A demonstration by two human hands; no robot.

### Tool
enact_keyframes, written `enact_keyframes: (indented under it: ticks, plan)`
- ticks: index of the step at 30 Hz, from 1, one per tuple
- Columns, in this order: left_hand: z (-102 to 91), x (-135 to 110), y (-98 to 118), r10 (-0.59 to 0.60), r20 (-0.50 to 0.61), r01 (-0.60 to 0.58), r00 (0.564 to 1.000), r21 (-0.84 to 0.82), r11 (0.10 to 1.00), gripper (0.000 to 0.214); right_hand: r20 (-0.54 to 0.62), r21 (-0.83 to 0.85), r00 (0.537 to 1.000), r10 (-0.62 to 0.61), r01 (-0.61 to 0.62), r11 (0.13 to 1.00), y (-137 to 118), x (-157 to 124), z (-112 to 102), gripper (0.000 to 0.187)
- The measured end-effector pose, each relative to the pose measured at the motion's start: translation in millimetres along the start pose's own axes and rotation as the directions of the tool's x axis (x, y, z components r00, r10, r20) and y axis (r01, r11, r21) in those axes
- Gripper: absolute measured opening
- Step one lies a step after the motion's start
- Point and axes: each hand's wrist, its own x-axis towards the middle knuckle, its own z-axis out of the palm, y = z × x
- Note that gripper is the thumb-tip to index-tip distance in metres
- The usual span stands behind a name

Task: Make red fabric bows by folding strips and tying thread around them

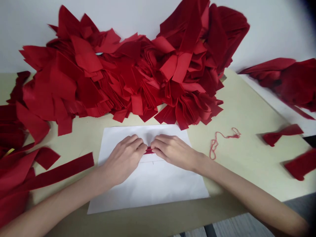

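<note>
My left hand and my right hand meet over a white sheet of paper. Both hands have their fingers pinched on a small piece of red ribbon, and only a short stretch of it shows between the fingertips. The rest of the ribbon is hidden under the hands. Just below it, a thin ruled line with a short cross mark runs across the paper.
A big heap of red ribbon strips fills the back of the table. Loose red strips lie at the left. A tangled red thread rests right of the paper. Farther right are a red bow and another red piece.
</note>
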Motion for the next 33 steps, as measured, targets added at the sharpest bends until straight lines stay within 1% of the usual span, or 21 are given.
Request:
enact_keyframes:
  ticks: [4,8,14,17,20,24,26,28,33]
  plan:
    - [2.0,-3,-1,0.087,-0.008,-0.086,0.996,0.078,0.993,0.021,-0.075,-0.181,0.989,-0.126,0.11,0.977,2,-4,10,0.026]
    - [2.4,-3,-4,0.168,-0.03,-0.166,0.985,0.056,0.984,0.024,-0.149,-0.299,0.962,-0.227,0.175,0.938,5,-7,17,0.024]
    - [1.7,-2,-9,0.233,-0.061,-0.233,0.97,0.012,0.972,0.03,-0.199,-0.319,0.934,-0.296,0.224,0.921,5,-7,17,0.024]
    - [0.5,-3,-10,0.276,-0.076,-0.276,0.958,0.01,0.961,0.03,-0.2,-0.323,0.92,-0.339,0.264,0.909,6,-9,18,0.025]
    - [0.0,-4,-10,0.344,-0.071,-0.34,0.936,0.057,0.939,0.028,-0.188,-0.348,0.906,-0.38,0.3,0.888,7,-12,20,0.024]
    - [0.0,-8,-6,0.405,-0.011,-0.397,0.914,0.181,0.9,0.024,-0.188,-0.392,0.887,-0.421,0.325,0.861,8,-17,22,0.021]
    - [-0.7,-11,-3,0.406,0.032,-0.403,0.913,0.227,0.887,0.024,-0.191,-0.396,0.885,-0.425,0.327,0.858,7,-19,22,0.021]
    - [-2.1,-14,-1,0.382,0.062,-0.386,0.922,0.232,0.893,0.022,-0.183,-0.369,0.897,-0.401,0.316,0.874,6,-20,22,0.022]
    - [-4.9,-10,1,0.259,0.054,-0.264,0.964,0.13,0.956,0.02,-0.183,-0.232,0.944,-0.276,0.231,0.945,4,-18,23,0.022]
